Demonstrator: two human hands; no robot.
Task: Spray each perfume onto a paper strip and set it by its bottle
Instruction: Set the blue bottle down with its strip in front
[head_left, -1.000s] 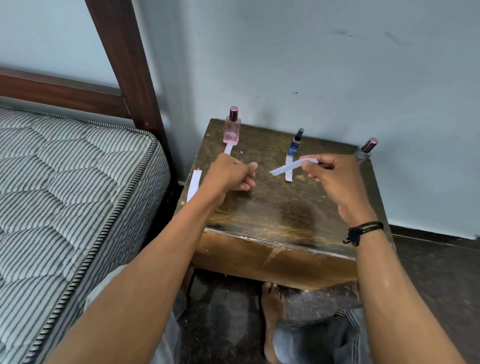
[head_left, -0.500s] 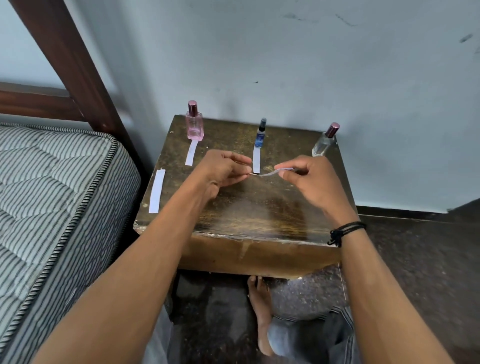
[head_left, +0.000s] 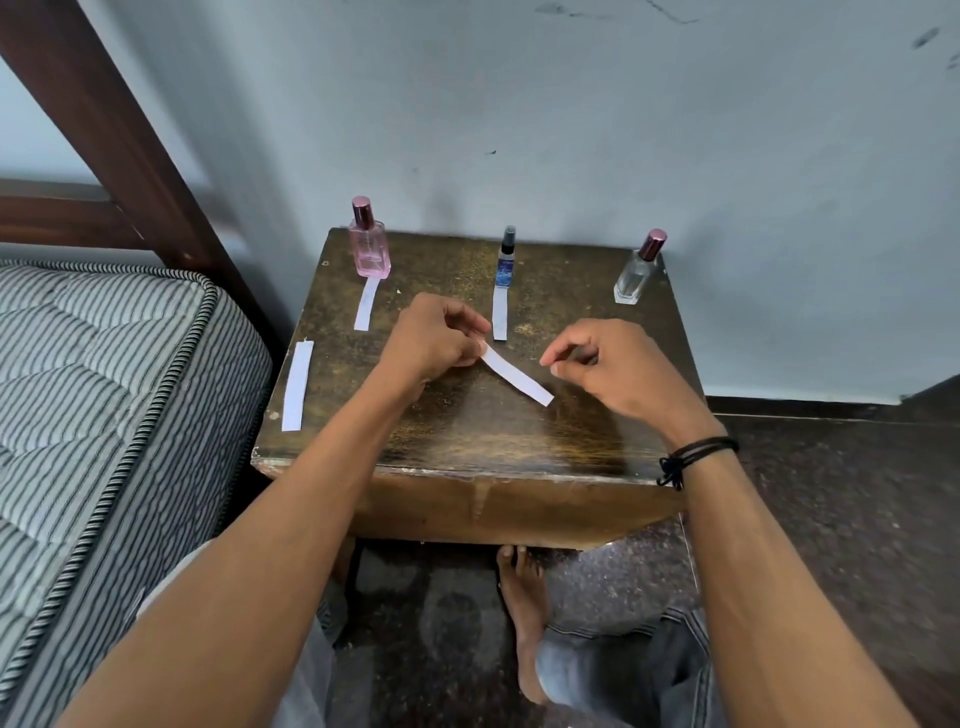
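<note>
My left hand (head_left: 441, 338) pinches one end of a white paper strip (head_left: 517, 375) between thumb and fingertips; from that pinch the strip slants away toward my right and toward me, its free end over the dark wooden table (head_left: 467, 436). I cannot tell whether that end touches the wood. My right hand (head_left: 618, 371) sits just past the strip's free end, fingers curled and slightly apart, gripping nothing, thumb and forefinger close to the paper but off it.

Beyond the pinch, almost straight ahead, stands the slim blue bottle (head_left: 506, 260) with a black sprayer, and a strip (head_left: 500, 314) lies in front of it, ending just beside my left knuckles. Its label carries a print too small for me to read. Ahead and left of the grip is the pink bottle (head_left: 370, 244) with a dark rose cap, faint lettering on the glass that I cannot make out, and a strip (head_left: 365, 304) lying at its base. Ahead and well to the right is the clear bottle (head_left: 636, 275), same cap colour, no readable mark. A spare strip (head_left: 297, 385) lies along the table's left edge, well apart from my left hand, next to the striped mattress (head_left: 93, 395).
</note>
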